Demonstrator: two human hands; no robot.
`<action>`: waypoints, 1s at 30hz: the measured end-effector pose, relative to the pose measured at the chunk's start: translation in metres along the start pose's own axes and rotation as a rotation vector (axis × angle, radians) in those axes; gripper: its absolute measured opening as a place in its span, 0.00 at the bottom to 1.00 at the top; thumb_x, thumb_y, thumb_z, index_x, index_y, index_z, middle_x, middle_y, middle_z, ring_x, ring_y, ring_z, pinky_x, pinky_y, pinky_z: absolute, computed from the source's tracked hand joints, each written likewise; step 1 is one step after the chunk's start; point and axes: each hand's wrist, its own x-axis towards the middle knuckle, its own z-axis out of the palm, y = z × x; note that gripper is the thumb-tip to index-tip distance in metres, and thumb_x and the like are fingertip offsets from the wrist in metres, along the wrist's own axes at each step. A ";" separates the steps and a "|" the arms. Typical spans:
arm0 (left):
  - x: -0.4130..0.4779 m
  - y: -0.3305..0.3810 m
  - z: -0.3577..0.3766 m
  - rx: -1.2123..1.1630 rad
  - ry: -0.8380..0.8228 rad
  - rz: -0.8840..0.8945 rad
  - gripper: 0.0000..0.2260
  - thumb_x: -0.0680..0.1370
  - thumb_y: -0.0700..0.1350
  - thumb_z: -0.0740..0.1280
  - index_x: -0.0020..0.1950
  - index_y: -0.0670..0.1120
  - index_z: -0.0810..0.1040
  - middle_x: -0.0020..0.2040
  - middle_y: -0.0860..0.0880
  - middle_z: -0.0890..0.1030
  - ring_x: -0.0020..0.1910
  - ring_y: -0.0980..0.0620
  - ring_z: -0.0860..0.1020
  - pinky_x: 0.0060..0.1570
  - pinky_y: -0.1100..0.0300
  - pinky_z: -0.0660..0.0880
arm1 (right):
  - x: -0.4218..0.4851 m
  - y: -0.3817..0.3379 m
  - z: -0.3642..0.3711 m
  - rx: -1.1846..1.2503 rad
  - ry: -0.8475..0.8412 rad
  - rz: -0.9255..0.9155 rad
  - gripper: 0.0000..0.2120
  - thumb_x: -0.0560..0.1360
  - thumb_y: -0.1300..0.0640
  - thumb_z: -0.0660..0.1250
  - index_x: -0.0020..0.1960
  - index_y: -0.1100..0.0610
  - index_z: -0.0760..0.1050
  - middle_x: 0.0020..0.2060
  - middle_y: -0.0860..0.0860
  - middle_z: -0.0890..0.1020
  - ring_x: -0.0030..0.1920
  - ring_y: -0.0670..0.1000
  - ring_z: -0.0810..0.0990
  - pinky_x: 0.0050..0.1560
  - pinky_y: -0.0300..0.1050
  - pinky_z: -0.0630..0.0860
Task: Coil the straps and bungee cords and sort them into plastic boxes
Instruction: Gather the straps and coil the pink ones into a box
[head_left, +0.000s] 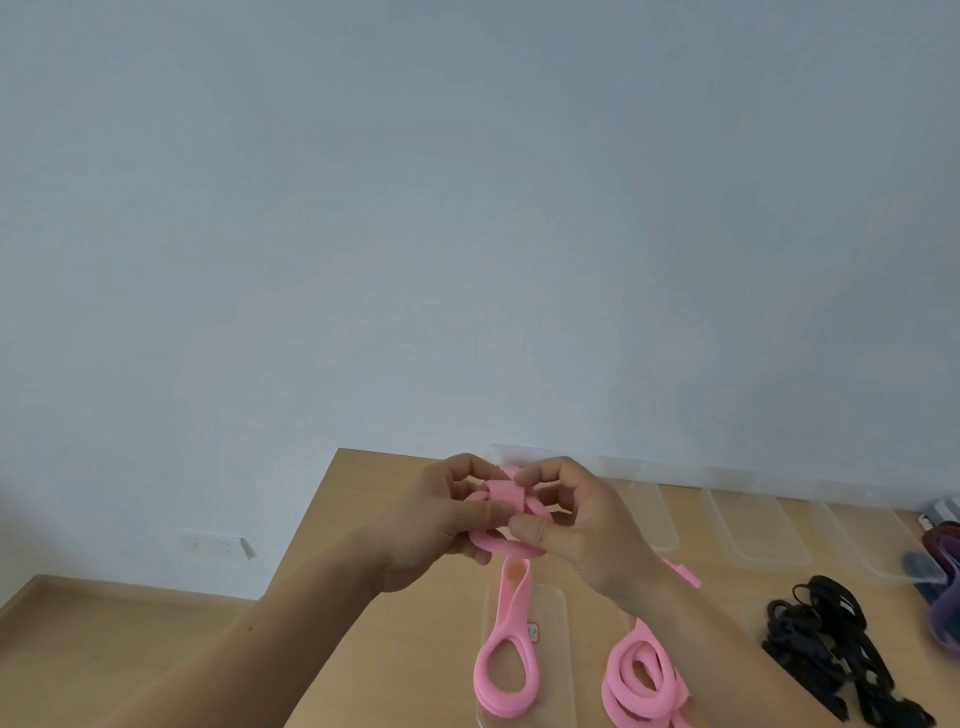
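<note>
Small sticker (533, 632) on clear lid (554, 618): too small to read. Both hands are hovering raised above wooden table (374, 499), wrists angling inward. Left hand (436, 525) is curling its fingers, thumb pinching the wound part of pink strap (501, 496). Right hand (582, 525) is pinching the same coil, thumb against forefinger. The strap's loose loop is hanging down over the lid. Clear boxes (753, 525) are sitting along the far edge.

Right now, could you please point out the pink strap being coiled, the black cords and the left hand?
pink strap (503, 496): head view, the wrapped band at its top end.
black cords (815, 644): head view, middle of the pile.
left hand (431, 525): head view, middle of the hand.
</note>
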 end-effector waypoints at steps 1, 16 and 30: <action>0.000 0.000 0.000 0.020 0.021 0.031 0.15 0.72 0.39 0.75 0.56 0.39 0.78 0.49 0.38 0.81 0.40 0.44 0.81 0.37 0.57 0.77 | 0.001 0.000 -0.001 0.029 0.002 0.006 0.13 0.66 0.54 0.76 0.50 0.47 0.79 0.45 0.48 0.84 0.46 0.49 0.83 0.46 0.43 0.80; 0.002 -0.010 0.009 0.198 0.053 0.303 0.10 0.72 0.45 0.74 0.50 0.53 0.78 0.39 0.46 0.81 0.36 0.51 0.77 0.36 0.58 0.76 | 0.003 0.000 -0.001 0.163 0.028 0.110 0.22 0.66 0.43 0.74 0.54 0.56 0.79 0.33 0.48 0.83 0.29 0.49 0.78 0.29 0.40 0.74; -0.001 -0.006 0.006 -0.049 0.053 0.131 0.25 0.70 0.49 0.73 0.65 0.46 0.73 0.54 0.39 0.82 0.47 0.45 0.81 0.50 0.55 0.79 | 0.000 0.001 -0.006 0.200 0.004 0.056 0.16 0.67 0.57 0.79 0.52 0.48 0.82 0.42 0.49 0.84 0.35 0.48 0.78 0.38 0.38 0.76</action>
